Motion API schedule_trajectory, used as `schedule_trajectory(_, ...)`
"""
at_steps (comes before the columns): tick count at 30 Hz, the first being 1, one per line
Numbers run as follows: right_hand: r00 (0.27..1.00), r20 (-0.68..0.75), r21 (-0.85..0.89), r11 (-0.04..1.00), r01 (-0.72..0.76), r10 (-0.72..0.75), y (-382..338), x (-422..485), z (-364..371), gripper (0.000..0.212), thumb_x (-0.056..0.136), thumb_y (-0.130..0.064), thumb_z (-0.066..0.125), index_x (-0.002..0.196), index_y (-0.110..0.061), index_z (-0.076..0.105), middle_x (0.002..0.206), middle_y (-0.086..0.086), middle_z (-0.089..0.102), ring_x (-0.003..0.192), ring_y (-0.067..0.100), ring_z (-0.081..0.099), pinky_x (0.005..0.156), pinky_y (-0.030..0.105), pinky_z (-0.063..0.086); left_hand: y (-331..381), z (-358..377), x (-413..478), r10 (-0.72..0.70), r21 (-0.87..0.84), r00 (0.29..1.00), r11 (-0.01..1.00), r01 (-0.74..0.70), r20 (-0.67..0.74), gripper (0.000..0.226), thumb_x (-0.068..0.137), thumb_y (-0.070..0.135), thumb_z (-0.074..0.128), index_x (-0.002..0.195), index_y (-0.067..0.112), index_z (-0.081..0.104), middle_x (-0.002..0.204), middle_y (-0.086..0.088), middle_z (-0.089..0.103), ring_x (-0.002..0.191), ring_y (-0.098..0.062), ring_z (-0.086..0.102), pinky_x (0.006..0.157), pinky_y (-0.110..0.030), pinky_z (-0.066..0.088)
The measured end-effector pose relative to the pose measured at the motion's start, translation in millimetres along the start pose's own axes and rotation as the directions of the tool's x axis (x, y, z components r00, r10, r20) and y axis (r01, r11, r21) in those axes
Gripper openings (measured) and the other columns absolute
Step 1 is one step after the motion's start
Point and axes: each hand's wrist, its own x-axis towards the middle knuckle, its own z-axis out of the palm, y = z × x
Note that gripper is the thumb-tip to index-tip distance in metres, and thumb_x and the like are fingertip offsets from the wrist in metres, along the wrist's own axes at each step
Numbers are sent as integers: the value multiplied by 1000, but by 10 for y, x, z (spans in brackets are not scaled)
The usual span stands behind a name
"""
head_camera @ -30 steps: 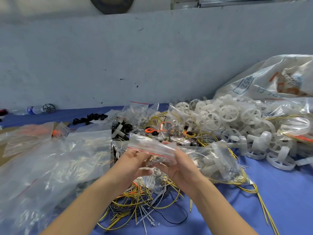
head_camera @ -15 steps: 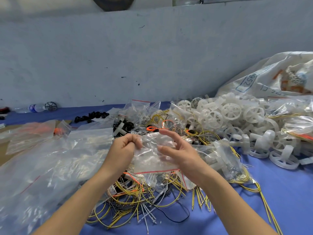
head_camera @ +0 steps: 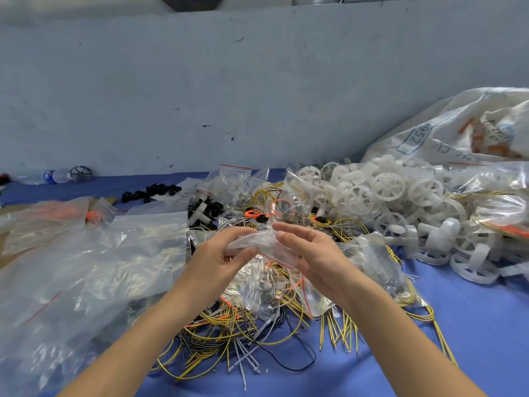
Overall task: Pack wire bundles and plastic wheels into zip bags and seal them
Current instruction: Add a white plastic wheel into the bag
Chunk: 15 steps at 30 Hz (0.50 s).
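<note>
Zip bag (head_camera: 259, 243) held above wire heap (head_camera: 229, 333), looks empty and unsealed: left hand (head_camera: 219, 257) pinches one end, right hand (head_camera: 315, 255) grip unclear, fingers straight; wheels (head_camera: 386, 196) mostly loose, filled bags (head_camera: 94, 253) lie left.
</note>
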Motion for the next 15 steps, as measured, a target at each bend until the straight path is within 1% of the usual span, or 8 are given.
schedule_trajectory(2, 997, -10, -334, 940, 67, -74, -7, -32, -1, 42, 81, -34, 76, 121, -26, 67, 128, 7, 64, 112, 16, 66, 96, 31, 54, -4, -3, 10, -17, 13, 1000, 1000, 17, -11, 28, 90, 39, 66, 117, 36, 62, 102, 20, 70, 90, 0, 67, 74, -17, 50)
schedule_trajectory(4, 982, 20, -723, 675, 146, -190, -10, -31, 6, 42, 81, -52, 73, 121, -40, 64, 145, -7, 43, 129, 6, 46, 100, 25, 42, 6, -17, 29, -50, -37, 999, 998, 50, 6, 30, 88, 41, 67, 116, 35, 62, 98, 15, 72, 86, -5, 69, 74, -25, 53)
schedule_trajectory(6, 953, 74, -882, 427, 200, -294, 0, 12, 8, 39, 83, -54, 70, 119, -38, 65, 143, -12, 42, 131, 4, 39, 102, 27, 37, 23, -50, 52, -67, -123, 996, 990, 73, 60, 30, 87, 39, 69, 115, 31, 62, 99, 10, 74, 88, -8, 70, 75, -24, 54)
schedule_trajectory(7, 948, 84, -895, 395, 207, -308, 5, 27, 7, 38, 85, -53, 69, 118, -34, 65, 136, -11, 52, 125, 6, 47, 98, 27, 41, 28, -68, 61, -74, -166, 995, 982, 85, 73, 28, 87, 37, 70, 113, 29, 63, 99, 9, 74, 89, -7, 70, 73, -19, 54)
schedule_trajectory(8, 952, 78, -878, 431, 206, -298, 8, 42, 14, 36, 86, -51, 70, 117, -32, 67, 125, -10, 62, 114, 8, 56, 90, 26, 46, 24, -75, 65, -103, -216, 993, 970, 113, 57, 26, 87, 35, 70, 110, 27, 64, 98, 8, 74, 89, -6, 69, 71, -15, 52)
schedule_trajectory(10, 967, 50, -758, 620, 200, -251, 31, 46, 68, 28, 88, -43, 72, 110, -25, 69, 101, -5, 73, 90, 13, 69, 74, 29, 54, 6, -27, 61, -264, -430, 964, 868, 247, 22, 26, 84, 37, 70, 103, 19, 66, 97, 4, 72, 94, -11, 66, 77, -20, 54)
schedule_trajectory(13, 985, -4, -603, 786, 135, -172, 130, 47, 145, 18, 91, -27, 71, 104, -16, 68, 89, 1, 75, 76, 18, 73, 66, 35, 60, -60, 193, 19, -466, -773, 854, 446, 452, 231, 24, 89, 28, 66, 102, 8, 62, 103, -10, 69, 105, -27, 64, 91, -47, 55)
schedule_trajectory(15, 990, -37, -642, 763, 83, -139, 157, 24, 114, 18, 93, -32, 68, 106, -20, 66, 92, 1, 73, 75, 20, 72, 68, 43, 61, -89, 295, -7, -496, -828, 813, 285, 482, 303, 22, 94, 17, 60, 109, 0, 60, 104, -18, 71, 102, -33, 68, 86, -47, 57)
